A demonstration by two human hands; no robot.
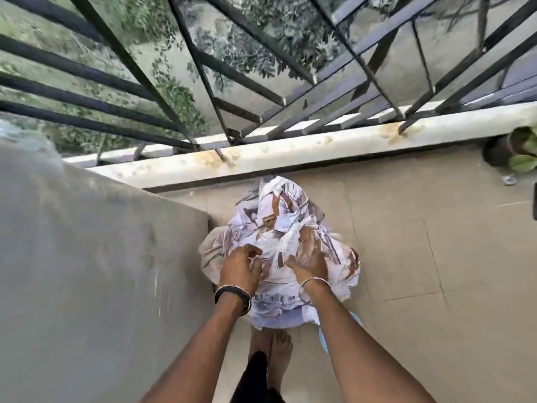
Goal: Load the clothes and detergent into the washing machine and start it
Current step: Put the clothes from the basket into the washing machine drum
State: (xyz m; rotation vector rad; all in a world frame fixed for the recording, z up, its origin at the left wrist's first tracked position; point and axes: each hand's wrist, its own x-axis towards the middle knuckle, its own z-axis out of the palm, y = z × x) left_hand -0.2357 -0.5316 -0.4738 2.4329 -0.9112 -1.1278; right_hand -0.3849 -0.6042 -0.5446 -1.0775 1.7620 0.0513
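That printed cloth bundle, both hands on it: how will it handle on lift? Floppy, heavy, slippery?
The printed cloth bundle is crumpled in loose folds, so it is probably floppy and will sag between the left hand and right hand. It is bulky, likely light for its size. Loose edges hang low and may trail.

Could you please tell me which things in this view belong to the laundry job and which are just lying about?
Belonging to the job:
- crumpled pale lilac patterned cloth bundle
- left hand and right hand, both on the bundle

Just lying about:
- dark potted plant with green leaves
- black metal window grille
- stained white ledge
- large grey surface at left, too blurred to identify
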